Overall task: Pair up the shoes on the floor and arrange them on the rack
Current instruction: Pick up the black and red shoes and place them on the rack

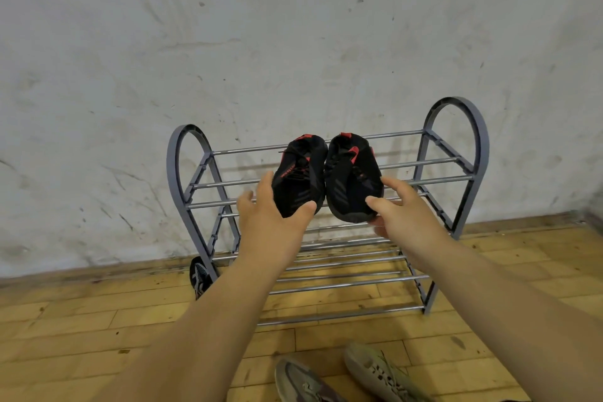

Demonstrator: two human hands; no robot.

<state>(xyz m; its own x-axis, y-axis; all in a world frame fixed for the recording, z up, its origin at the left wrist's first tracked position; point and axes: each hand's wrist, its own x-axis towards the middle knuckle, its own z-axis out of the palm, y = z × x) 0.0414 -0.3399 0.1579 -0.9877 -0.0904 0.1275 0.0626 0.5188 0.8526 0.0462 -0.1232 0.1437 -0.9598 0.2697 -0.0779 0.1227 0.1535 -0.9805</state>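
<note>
Forearms reach out from the bottom of the view toward the rack point(479, 153), which stands on the wooden floor point(98, 320) against the marked wall point(293, 26). Status: one pair placed. The left black shoe point(298, 173) and the right black shoe point(352, 179), both with red trim, sit side by side and touching on the top tier, toes toward me. My left grip point(270, 215) is spread, fingers straight along the outer side of its shoe and thumb across the toe. My right grip point(401, 212) pinches the toe of its shoe, thumb on top, lower fingers tucked beneath. Judgement: the pair is seated but not yet let go, and it is the only pair I see on the rack. Outstanding: two tan shoes point(303, 382) lie on the floor at the bottom edge, apparently a match, well apart from the rack. One dark striped shoe point(199, 274) lies behind the rack's left leg, its partner not in view. Obstruction: that leg partly hides the dark striped shoe, so I judge it needs reaching round.
</note>
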